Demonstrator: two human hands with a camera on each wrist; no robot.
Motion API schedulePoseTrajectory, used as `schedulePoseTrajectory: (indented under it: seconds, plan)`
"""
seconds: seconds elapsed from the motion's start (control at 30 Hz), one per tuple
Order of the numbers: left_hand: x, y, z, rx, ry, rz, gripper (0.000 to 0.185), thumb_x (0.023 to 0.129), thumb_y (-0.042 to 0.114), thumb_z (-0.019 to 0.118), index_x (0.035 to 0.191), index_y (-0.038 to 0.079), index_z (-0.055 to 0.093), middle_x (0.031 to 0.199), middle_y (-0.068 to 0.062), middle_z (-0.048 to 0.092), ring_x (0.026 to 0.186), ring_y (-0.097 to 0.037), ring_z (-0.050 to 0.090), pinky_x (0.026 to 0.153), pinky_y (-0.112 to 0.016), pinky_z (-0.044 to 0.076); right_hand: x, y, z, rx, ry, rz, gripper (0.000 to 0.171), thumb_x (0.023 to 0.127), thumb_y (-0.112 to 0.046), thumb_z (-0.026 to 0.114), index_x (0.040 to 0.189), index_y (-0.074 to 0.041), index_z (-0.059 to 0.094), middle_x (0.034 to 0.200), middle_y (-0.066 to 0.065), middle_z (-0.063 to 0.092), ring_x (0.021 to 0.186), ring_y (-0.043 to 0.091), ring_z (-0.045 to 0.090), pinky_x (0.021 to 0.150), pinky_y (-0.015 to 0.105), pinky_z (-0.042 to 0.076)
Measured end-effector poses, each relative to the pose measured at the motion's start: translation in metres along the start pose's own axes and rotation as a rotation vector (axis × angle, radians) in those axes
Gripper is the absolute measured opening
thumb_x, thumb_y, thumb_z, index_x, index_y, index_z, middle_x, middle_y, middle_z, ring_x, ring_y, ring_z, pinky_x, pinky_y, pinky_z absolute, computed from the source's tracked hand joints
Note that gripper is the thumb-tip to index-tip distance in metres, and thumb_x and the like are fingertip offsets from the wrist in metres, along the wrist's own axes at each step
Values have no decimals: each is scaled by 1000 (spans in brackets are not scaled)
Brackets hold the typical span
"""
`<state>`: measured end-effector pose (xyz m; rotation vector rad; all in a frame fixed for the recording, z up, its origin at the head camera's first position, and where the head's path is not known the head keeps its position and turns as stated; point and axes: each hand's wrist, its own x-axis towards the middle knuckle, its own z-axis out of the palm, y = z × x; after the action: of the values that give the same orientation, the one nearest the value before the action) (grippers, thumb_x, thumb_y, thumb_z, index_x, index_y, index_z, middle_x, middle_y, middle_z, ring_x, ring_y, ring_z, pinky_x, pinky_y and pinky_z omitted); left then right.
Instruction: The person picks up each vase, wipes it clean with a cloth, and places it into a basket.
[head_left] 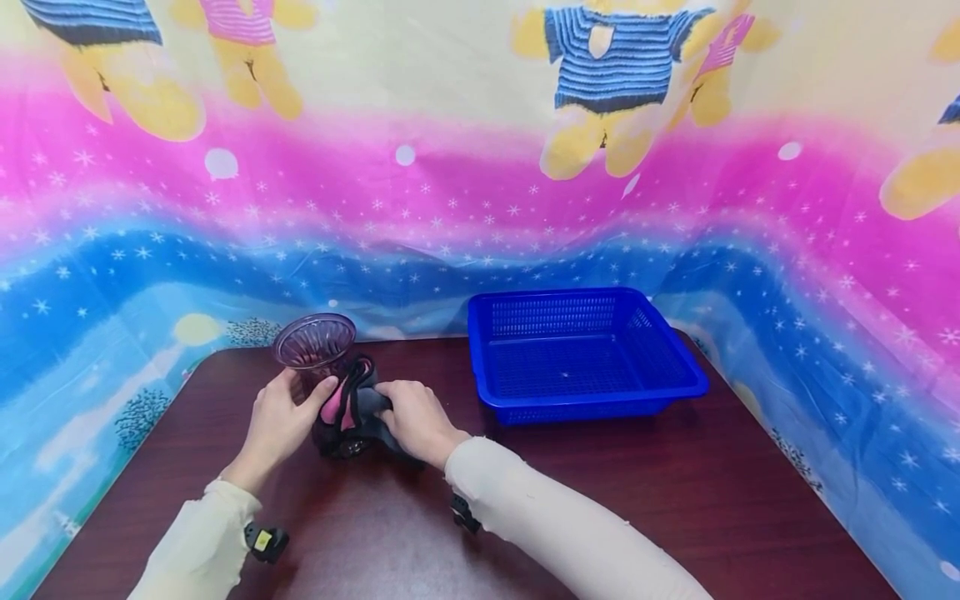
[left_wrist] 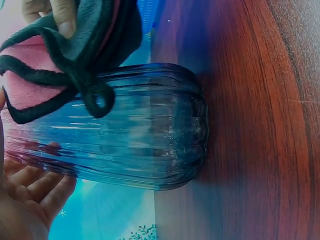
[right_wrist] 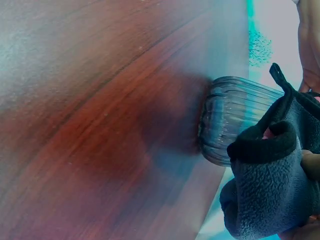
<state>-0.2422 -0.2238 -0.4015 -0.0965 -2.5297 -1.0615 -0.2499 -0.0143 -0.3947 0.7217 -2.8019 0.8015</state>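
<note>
Vase (left_wrist: 140, 130): transparent, glossy, glass-like, its ribbed wall shining in the left hand (head_left: 276, 419).
Cloth (right_wrist: 272, 185): matt, fuzzy plush, bunched in the right hand (head_left: 417, 419).
Basket (head_left: 570, 407): smooth, shiny plastic, perforated, beyond the right hand.
Tabletop (head_left: 712, 492): polished wood grain, reflective beneath both hands.
Backdrop (head_left: 405, 208): printed, fabric-like, lightly creased, behind both hands.

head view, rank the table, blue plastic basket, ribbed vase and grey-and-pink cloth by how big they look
1. Table
2. Blue plastic basket
Unsure: ribbed vase and grey-and-pink cloth look close; the cloth hides part of the vase.
</note>
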Motion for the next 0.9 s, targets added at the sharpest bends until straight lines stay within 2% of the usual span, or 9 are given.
schedulePoseTrajectory:
  seconds: [0.2, 0.4, 0.73, 0.9]
  plan:
    - [0, 0, 0, 7, -3, -3, 52, 98, 44, 63, 121, -2, 63, 117, -32, 70, 111, -47, 67, 95, -60, 50, -3, 5, 5, -2, -35, -10, 11, 94, -15, 70, 100, -22, 74, 91, -7, 73, 80, 9, 64, 74, 27, 55]
    - [0, 0, 1, -2, 5, 11, 51, 98, 42, 64, 122, -3, 63, 117, -32, 70, 112, -48, 67, 96, -61, 49, -7, 11, 12, -43, -79, -9, 6, 92, -14, 72, 91, -20, 72, 86, -5, 72, 75, 9, 63, 70, 27, 53]
    - [0, -2, 1, 2, 5, 6, 51, 98, 43, 64, 123, -2, 63, 118, -32, 70, 112, -47, 67, 96, -61, 49, -13, 21, 28, -156, -144, -8, 6, 88, -13, 74, 89, -19, 75, 83, -1, 75, 72, 13, 66, 62, 29, 52]
    - [0, -1, 1, -1, -6, 1, 53, 98, 43, 63, 125, -2, 62, 121, -32, 68, 114, -48, 66, 98, -62, 49, -14, 23, 32, -165, -158, -2, 5, 89, -14, 75, 89, -19, 75, 84, -1, 75, 72, 12, 66, 62, 28, 52]
